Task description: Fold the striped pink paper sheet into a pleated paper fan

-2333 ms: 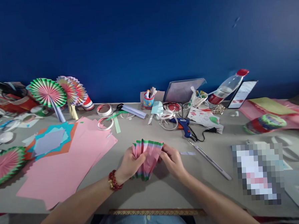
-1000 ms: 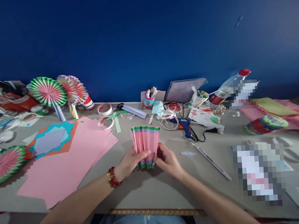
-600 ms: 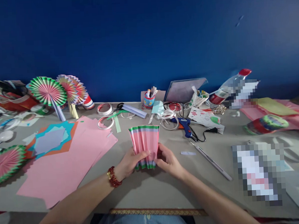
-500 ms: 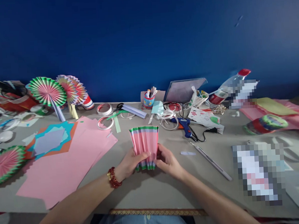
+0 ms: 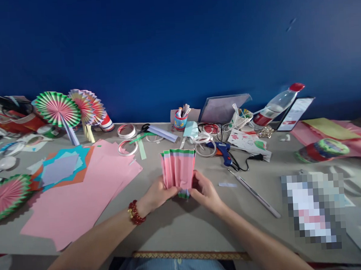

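Note:
A pleated pink paper (image 5: 178,169) with green and lavender bands along its top and bottom edges stands upright between my hands, above the middle of the table. My left hand (image 5: 162,192) grips its left side, thumb across the front near the lower edge. On the opposite side my right hand (image 5: 206,192) pinches the lower right edge, thumb in front. The fingers behind the paper are partly hidden. To the right of my right hand lie a small lavender paper strip (image 5: 227,185) and a slim craft knife (image 5: 256,194).
Large pink sheets (image 5: 81,196) cover the left of the table. Finished paper fans (image 5: 58,109) lean against the blue wall. Behind the paper are tape rolls (image 5: 126,131), a pen cup (image 5: 180,121) and a blue glue gun (image 5: 224,152). A plastic bottle (image 5: 278,102) leans at back right.
The pleated paper has shifted slightly right and up, and its folds are turned a little differently. My left thumb has moved lower. Both hands still hold it.

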Demonstrator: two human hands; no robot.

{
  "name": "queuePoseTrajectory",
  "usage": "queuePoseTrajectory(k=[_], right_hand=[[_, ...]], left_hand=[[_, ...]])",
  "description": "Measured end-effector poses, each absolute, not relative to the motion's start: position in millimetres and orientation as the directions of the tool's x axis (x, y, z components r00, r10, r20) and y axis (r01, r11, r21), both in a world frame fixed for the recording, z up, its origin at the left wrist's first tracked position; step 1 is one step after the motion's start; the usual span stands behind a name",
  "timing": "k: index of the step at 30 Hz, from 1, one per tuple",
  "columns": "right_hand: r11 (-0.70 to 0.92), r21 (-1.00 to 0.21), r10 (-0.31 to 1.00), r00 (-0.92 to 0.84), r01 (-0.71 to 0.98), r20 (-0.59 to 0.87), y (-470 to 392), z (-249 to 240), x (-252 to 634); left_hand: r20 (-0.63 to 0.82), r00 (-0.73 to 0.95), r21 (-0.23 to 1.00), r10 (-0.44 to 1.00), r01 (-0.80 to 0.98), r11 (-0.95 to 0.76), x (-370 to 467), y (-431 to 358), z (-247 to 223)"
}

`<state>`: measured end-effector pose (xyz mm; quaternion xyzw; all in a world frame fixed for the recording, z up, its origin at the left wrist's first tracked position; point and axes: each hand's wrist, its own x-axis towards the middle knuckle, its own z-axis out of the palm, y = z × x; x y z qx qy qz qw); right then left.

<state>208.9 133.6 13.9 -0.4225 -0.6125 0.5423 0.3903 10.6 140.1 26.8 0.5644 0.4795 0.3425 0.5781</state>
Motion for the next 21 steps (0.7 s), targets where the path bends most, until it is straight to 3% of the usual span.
queuePoseTrajectory(k=[21], right_hand=[[0.08, -0.991, 0.936, -0.351, 0.106, 0.038, 133.4, 11.6, 208.8]], left_hand=[[-0.169, 0.343, 0.969, 0.924, 0.227, 0.093, 9.6, 141.5, 26.8]])
